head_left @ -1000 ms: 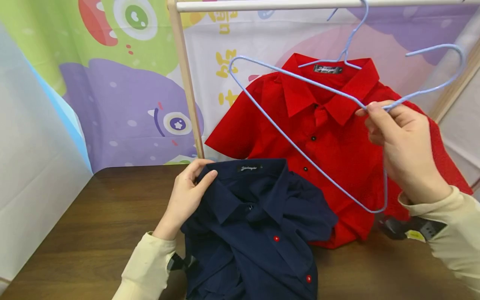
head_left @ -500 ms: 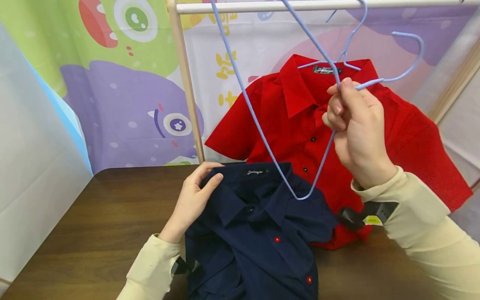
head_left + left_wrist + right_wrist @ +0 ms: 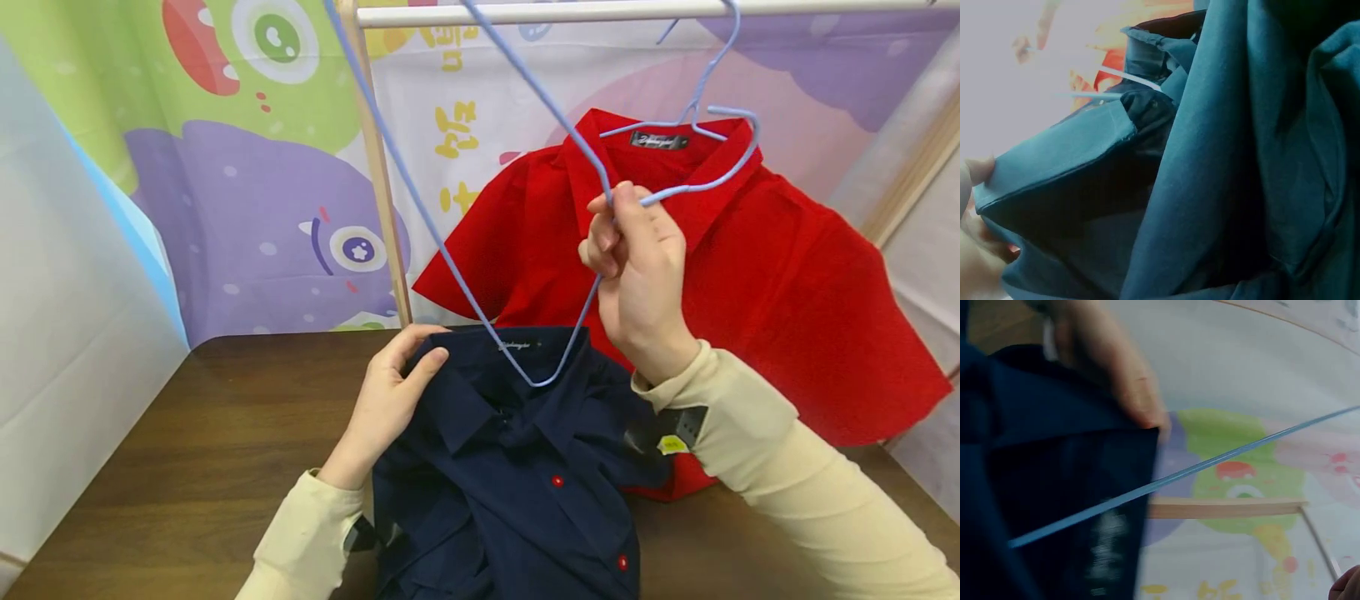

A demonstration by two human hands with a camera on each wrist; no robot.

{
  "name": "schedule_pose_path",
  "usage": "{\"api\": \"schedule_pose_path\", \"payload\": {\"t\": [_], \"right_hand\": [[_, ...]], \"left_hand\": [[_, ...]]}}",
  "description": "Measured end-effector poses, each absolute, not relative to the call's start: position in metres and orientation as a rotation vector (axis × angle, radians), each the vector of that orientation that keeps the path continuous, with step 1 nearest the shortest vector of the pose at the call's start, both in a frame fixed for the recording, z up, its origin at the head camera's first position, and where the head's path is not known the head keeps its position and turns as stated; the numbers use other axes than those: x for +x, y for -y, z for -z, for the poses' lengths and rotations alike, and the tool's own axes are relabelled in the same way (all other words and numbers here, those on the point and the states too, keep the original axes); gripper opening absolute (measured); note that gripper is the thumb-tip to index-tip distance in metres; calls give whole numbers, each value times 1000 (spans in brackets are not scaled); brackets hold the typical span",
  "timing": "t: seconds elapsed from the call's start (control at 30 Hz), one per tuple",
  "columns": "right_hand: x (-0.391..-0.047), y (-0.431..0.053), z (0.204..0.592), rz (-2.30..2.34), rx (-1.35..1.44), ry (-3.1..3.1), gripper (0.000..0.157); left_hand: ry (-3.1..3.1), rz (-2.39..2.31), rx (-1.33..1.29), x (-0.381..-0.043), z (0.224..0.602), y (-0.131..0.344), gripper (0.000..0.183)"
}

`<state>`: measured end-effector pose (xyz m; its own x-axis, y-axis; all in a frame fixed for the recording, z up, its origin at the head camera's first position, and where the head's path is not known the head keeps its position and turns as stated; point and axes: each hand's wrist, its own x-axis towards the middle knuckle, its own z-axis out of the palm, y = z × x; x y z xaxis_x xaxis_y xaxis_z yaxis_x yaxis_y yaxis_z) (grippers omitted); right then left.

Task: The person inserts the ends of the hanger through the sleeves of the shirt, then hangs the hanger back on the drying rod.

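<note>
My left hand [image 3: 378,400] pinches one end of the collar of a navy short-sleeved shirt [image 3: 480,492], thumb in front and fingers behind. The shirt has red buttons and hangs bunched, its neck held up. In my right hand [image 3: 637,267] a light-blue wire hanger [image 3: 536,383] is pinched at the neck below its hook. The hanger is tilted, one corner pointing down at the navy neck opening, across the label. From the left wrist view, the hanger wire [image 3: 1132,77] runs in behind the navy collar [image 3: 1060,150]. The hanger's other end is out of the head view.
A red shirt [image 3: 817,308] hangs on another blue hanger [image 3: 701,83] from a white rail [image 3: 555,13] on a wooden rack [image 3: 382,183]. Below is a brown wooden table [image 3: 172,467]. A cartoon-print cloth [image 3: 247,183] stands behind.
My right hand has moved left and turned the hanger, so its corner has swung down from in front of the red shirt to the navy collar. The left hand has hardly moved.
</note>
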<state>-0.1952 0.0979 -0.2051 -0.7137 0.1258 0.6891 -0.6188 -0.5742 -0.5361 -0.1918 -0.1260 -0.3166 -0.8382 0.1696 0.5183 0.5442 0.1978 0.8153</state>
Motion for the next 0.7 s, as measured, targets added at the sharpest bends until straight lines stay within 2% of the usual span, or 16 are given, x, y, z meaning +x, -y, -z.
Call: {"api": "schedule_pose_path", "payload": {"t": [0.4,0.7], "right_hand": [[-201,-86,238,-2121,965,1348,27],[-197,-86,247,-1910,1029,1550,14]], "left_hand": [[1988,1668,-608,-183,307,126,18],[1824,1661,-647,-173,301,125,17]]}}
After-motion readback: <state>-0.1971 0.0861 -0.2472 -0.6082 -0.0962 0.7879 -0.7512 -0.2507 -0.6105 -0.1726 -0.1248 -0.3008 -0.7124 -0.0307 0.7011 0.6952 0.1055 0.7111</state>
